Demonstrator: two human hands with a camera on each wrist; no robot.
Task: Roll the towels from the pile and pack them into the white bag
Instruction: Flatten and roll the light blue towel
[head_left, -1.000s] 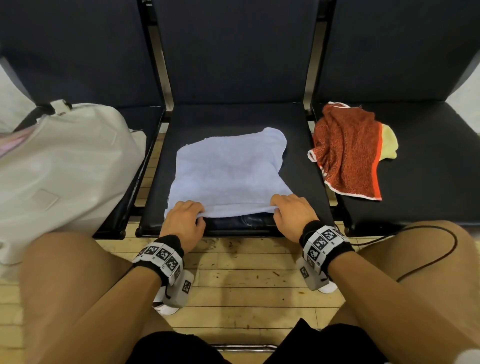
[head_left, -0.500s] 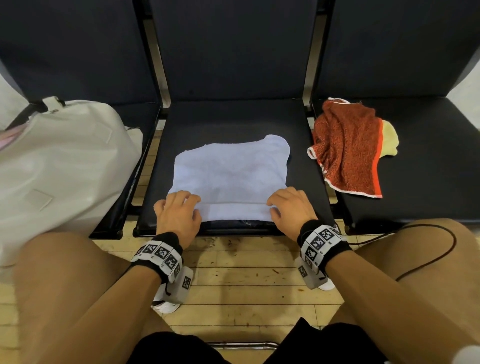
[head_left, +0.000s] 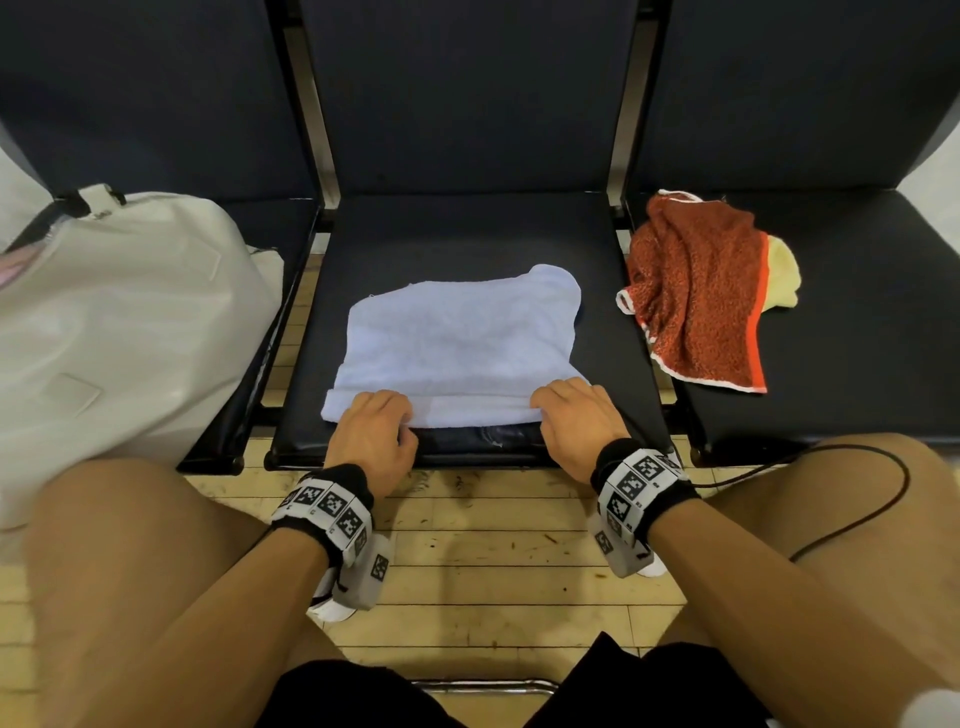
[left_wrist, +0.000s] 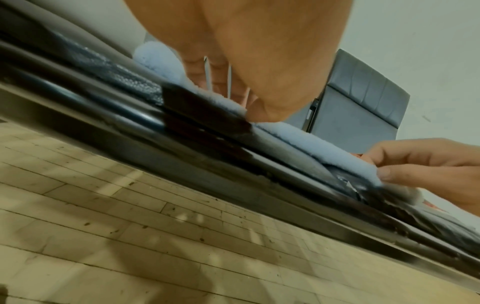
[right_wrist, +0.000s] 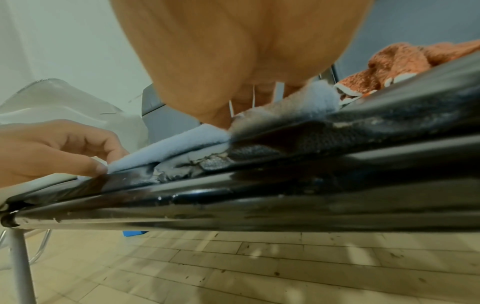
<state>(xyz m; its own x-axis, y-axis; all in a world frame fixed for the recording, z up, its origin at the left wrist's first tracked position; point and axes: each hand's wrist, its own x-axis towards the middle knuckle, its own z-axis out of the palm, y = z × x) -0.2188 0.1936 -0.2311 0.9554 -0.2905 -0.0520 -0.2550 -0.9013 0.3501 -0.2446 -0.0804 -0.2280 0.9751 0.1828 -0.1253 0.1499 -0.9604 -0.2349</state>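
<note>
A light blue towel lies flat on the middle black seat, its near edge turned over into a narrow roll. My left hand grips the roll's left end, fingers curled on top, thumb at the front. My right hand grips the right end the same way. The left wrist view shows the roll with the right thumb pressed against it. In the right wrist view the left hand pinches the towel. The white bag sits on the left seat.
A crumpled red towel lies over a pale yellow one on the right seat. The seat's front edge is worn and torn. My bare knees flank the seat above a wooden floor. A black cable crosses my right thigh.
Both hands have turned the towel's near edge over into a narrow roll and pushed it slightly away from the seat's front. The towel's far edge has drawn nearer.
</note>
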